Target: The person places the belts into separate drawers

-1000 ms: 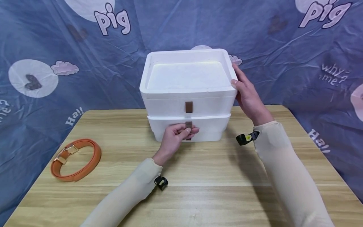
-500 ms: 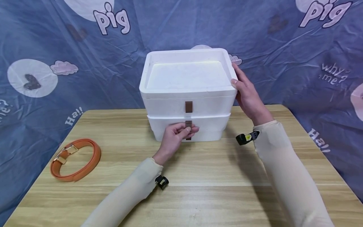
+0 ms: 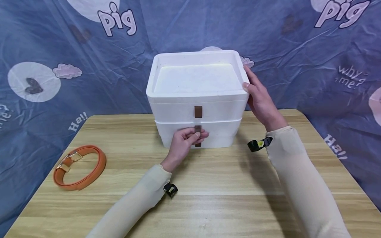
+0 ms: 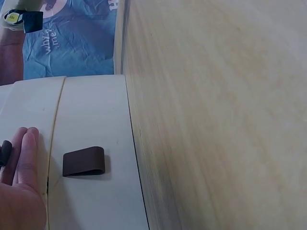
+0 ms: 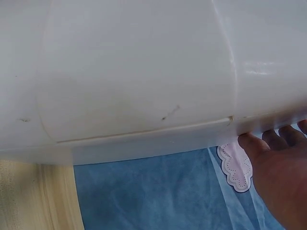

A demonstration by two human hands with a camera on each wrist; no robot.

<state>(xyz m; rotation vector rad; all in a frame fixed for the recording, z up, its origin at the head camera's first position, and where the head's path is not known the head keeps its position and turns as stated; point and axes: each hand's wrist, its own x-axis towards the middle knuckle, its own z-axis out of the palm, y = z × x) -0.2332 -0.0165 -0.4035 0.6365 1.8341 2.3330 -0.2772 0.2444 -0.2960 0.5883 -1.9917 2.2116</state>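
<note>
A white storage box with stacked drawers point(image 3: 175, 112) stands at the table's back. Brown pull tabs mark its front: one upper tab point(image 3: 198, 111), one lower tab point(image 4: 84, 161), and a middle tab point(image 3: 197, 129) between them. My left hand point(image 3: 186, 140) pinches that middle tab between thumb and fingers, its knuckles close to the drawer front. My right hand point(image 3: 260, 99) holds the box's upper right side, thumb on the rim; in the right wrist view its fingertips point(image 5: 252, 140) touch the box's edge. The drawers' insides are hidden.
An orange belt point(image 3: 99, 165) with gold-coloured metal fittings lies coiled on the wooden table point(image 3: 208, 211) at the left. The shallow tray-like top point(image 3: 196, 79) of the box is bare. A blue printed cloth point(image 3: 178, 26) hangs right behind the table.
The middle drawer front has slid slightly inward, away from me, with my left hand still pinching its tab. My right hand stays on the box's side.
</note>
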